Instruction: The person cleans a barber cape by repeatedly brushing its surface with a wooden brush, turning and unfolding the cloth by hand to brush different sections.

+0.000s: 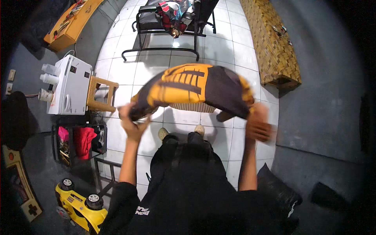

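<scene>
While the orange-and-black cloth [188,84] hung arched in the air in front of me, an even, level pull at its two ends seemed the way to take out its folds. My left hand [134,124] gripped one end, fingers bent around it; my right hand [259,123] looked closed on the other, though blur hid the exact hold. Tiled floor [246,60] gave me room to move forward, edged by the woven bench [274,43] on the right, the black-framed chair [148,18] ahead, and the smaller stool [93,94] on the left, where a wide swing risked a knock.
</scene>
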Demonstrator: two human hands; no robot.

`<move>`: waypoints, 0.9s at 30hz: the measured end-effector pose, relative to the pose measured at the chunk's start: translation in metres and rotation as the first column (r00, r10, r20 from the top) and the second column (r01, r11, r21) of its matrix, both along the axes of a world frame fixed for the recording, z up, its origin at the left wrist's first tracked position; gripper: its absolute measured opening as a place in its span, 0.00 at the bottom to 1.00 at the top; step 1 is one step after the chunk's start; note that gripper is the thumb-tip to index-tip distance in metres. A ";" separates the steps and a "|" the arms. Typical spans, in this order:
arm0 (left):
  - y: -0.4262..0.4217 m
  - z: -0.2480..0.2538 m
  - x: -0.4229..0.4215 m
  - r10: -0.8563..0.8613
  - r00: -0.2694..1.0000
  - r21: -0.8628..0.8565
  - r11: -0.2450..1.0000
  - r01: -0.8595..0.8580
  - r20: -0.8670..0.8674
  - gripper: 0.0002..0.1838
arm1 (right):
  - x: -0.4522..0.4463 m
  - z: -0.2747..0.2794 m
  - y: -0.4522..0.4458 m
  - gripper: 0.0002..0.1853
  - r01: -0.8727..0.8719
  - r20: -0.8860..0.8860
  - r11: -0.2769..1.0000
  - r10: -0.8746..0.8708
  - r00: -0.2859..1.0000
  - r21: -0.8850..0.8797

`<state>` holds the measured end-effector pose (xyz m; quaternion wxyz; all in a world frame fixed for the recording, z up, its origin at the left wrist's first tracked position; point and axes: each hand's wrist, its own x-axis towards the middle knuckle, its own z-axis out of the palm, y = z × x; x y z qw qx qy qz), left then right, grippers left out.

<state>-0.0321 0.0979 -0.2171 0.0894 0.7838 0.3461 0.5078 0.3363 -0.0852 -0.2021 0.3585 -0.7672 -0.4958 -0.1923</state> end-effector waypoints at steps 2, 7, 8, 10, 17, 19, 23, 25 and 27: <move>-0.035 -0.057 -0.008 -0.240 0.919 -0.533 0.845 0.039 -0.313 0.28 | -0.035 -0.086 -0.040 0.14 -0.219 -0.302 0.965 0.167 0.938 -0.145; -0.132 -0.188 -0.119 -0.723 0.514 -0.886 0.350 -0.303 -0.461 0.18 | -0.073 -0.230 -0.198 0.16 -0.666 -0.733 0.316 -0.190 0.654 -0.676; -0.137 -0.197 -0.131 -0.765 0.452 -0.887 0.424 -0.182 -0.459 0.14 | -0.078 -0.179 -0.184 0.19 -0.677 -0.750 0.385 -0.534 0.390 -0.627; -0.140 -0.186 -0.128 -0.611 0.583 -0.843 0.432 -0.321 -0.535 0.13 | -0.077 -0.178 -0.190 0.18 -0.617 -0.766 0.503 -0.578 0.280 -0.605; -0.036 -0.078 -0.053 -0.116 0.783 -0.591 0.726 -0.353 -0.611 0.15 | -0.016 -0.174 -0.121 0.11 -0.246 -0.693 0.813 -0.244 0.679 -0.528; -0.003 -0.031 -0.029 -0.028 0.863 -0.454 0.859 -0.238 -0.505 0.23 | -0.007 -0.086 -0.063 0.10 -0.008 -0.429 0.803 -0.310 0.848 -0.596; 0.009 0.089 0.008 0.066 0.979 -0.224 0.968 -0.109 -0.193 0.23 | -0.017 0.037 -0.022 0.15 0.131 -0.401 0.988 -0.087 0.912 0.083; -0.003 0.098 0.015 0.104 0.990 -0.180 0.980 -0.085 0.098 0.21 | -0.027 0.057 -0.018 0.19 0.170 -0.526 0.911 0.058 0.848 0.376; -0.016 0.058 0.007 0.096 0.987 -0.085 0.993 -0.085 0.132 0.24 | -0.022 0.002 -0.032 0.19 -0.001 -0.280 0.940 0.103 0.954 0.341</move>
